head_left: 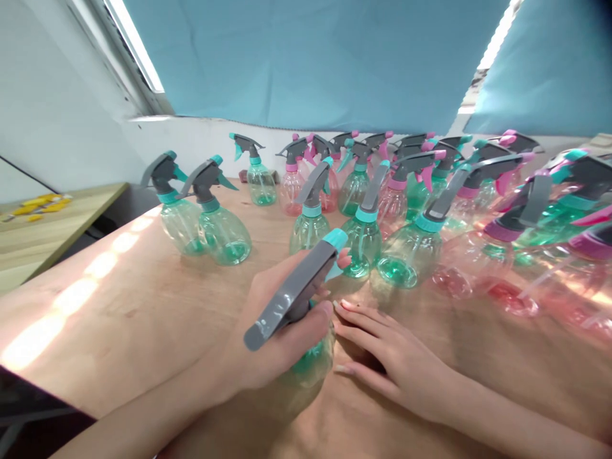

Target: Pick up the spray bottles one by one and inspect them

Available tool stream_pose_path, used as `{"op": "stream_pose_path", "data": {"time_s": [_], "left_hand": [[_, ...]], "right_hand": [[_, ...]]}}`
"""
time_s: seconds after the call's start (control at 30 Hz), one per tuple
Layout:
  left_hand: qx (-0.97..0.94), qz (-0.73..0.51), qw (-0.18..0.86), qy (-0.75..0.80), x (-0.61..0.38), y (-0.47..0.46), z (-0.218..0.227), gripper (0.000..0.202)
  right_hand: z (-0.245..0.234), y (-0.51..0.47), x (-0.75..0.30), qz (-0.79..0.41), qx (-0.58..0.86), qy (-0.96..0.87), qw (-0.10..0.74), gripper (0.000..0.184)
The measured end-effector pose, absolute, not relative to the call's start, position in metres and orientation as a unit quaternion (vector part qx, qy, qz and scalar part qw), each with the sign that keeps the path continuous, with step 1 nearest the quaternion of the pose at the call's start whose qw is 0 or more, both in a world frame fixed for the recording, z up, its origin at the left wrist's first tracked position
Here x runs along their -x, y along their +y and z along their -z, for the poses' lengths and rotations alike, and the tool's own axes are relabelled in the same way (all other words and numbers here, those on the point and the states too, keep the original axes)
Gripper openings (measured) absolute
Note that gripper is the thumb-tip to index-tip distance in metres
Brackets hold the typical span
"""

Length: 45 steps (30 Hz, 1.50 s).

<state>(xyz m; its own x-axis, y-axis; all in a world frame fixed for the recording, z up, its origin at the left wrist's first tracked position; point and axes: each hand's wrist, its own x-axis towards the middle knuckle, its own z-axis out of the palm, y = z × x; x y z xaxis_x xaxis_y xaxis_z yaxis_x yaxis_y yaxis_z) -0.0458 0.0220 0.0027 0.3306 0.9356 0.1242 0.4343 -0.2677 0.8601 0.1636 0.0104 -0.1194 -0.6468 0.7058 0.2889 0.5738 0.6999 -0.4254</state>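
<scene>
Head view: see-through green spray bottle [296, 293], grey-headed, turquoise-nozzled, sits inside the left hand [265, 357], grip wrapped round its neck; base contact is hard to tell. Right hand [392, 347] is just beside, fingers loosely spread. Surface [167, 319] stretches left to a sunlit edge; other bottles [414, 255] crowd the right.

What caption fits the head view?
Left hand grips green trigger spray bottle beside right hand; pink and green spray bottles beyond.
</scene>
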Motion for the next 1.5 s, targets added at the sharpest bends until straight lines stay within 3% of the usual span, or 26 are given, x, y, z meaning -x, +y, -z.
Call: {"op": "stream_pose_path", "data": {"time_s": [0.23, 0.8, 1.0, 1.5], "left_hand": [[-0.718, -0.388, 0.383, 0.433, 0.045, 0.023, 0.004, 0.042], [-0.735, -0.377, 0.377, 0.418, 0.047, 0.022, -0.001, 0.037], [-0.710, -0.343, 0.342, 0.511, 0.046, 0.013, -0.004, 0.030], [-0.708, -0.355, 0.324, 0.517, 0.048, 0.013, -0.002, 0.032]], "right_hand": [[0.117, 0.010, -0.162, -0.151, 0.352, -0.896, 0.225, 0.045], [0.114, 0.010, -0.162, -0.131, 0.360, -0.907, 0.178, 0.047], [0.115, 0.011, -0.163, -0.127, 0.351, -0.911, 0.176, 0.047], [0.115, 0.011, -0.164, -0.136, 0.344, -0.908, 0.196, 0.047]]}}
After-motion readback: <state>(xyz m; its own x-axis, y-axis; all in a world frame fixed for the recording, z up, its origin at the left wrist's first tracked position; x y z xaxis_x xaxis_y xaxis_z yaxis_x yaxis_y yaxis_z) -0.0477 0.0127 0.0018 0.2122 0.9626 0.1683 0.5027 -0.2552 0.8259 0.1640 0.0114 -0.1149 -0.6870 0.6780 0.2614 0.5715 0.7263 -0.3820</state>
